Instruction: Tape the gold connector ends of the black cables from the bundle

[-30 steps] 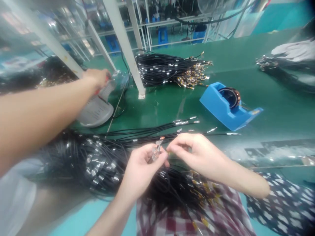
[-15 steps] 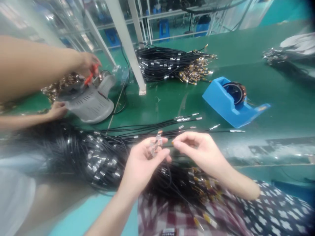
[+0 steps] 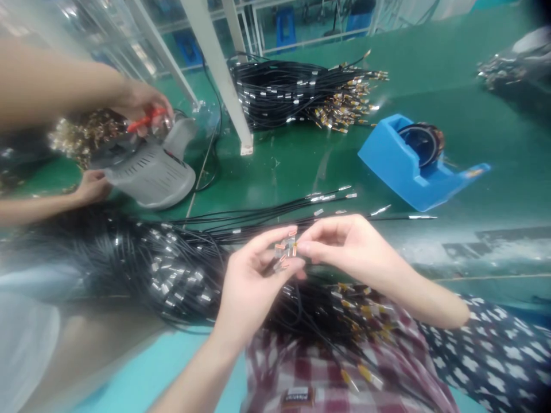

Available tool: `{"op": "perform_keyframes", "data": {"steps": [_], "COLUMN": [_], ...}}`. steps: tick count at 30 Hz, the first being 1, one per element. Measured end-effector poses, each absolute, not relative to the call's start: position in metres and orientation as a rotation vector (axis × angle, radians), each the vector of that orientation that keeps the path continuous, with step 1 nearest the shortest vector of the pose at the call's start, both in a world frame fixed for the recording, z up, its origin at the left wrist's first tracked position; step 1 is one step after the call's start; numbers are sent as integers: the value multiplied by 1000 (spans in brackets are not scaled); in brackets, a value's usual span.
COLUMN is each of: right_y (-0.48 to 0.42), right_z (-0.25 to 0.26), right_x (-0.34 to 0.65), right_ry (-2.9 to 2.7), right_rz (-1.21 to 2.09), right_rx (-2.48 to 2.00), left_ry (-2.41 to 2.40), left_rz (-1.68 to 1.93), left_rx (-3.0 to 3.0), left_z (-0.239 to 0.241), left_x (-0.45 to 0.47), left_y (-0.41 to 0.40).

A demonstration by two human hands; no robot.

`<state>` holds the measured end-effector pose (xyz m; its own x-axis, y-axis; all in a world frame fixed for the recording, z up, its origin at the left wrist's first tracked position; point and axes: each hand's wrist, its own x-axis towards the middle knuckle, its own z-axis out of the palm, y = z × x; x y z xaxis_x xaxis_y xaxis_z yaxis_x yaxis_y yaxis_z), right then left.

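Near the middle of the view, my left hand (image 3: 247,281) is closed around several small silver cable connectors (image 3: 284,250) with orange edges, which stick up between thumb and fingers. My right hand (image 3: 361,252) pinches a tiny amber piece (image 3: 295,245), which looks like tape, against one of these connectors. Its fingertips hide most of the piece. Below both hands, black cables with amber-wrapped ends (image 3: 365,312) lie over a checked cloth on my lap. A large bundle of black cables with silver sleeves (image 3: 181,281) spreads to the left of my left hand.
A blue tape dispenser (image 3: 390,158) with an amber roll stands on the green table (image 3: 293,166) at right. Behind lies another cable bundle (image 3: 279,94) beside a white post (image 3: 215,74). At left, a co-worker's hands (image 3: 92,186) work at a grey machine (image 3: 155,178), holding something red.
My right hand has moved left with the amber piece to the connectors in my left hand. The connectors now fan out more. The co-worker's red item has shifted left.
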<state>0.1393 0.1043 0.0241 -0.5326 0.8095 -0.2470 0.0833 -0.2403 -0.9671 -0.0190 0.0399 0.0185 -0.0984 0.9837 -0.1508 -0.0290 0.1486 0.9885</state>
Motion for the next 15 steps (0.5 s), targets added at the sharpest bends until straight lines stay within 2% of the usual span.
{"op": "perform_keyframes", "data": {"steps": [15], "right_y": [104], "right_z": [25], "right_x": [139], "right_ry": [-1477], "right_rz": [1811], "right_rx": [-1105], "left_ry": [1337], "left_rz": [1150], "left_rx": [1047], "left_z": [17], "left_x": [-20], "left_y": [42]}}
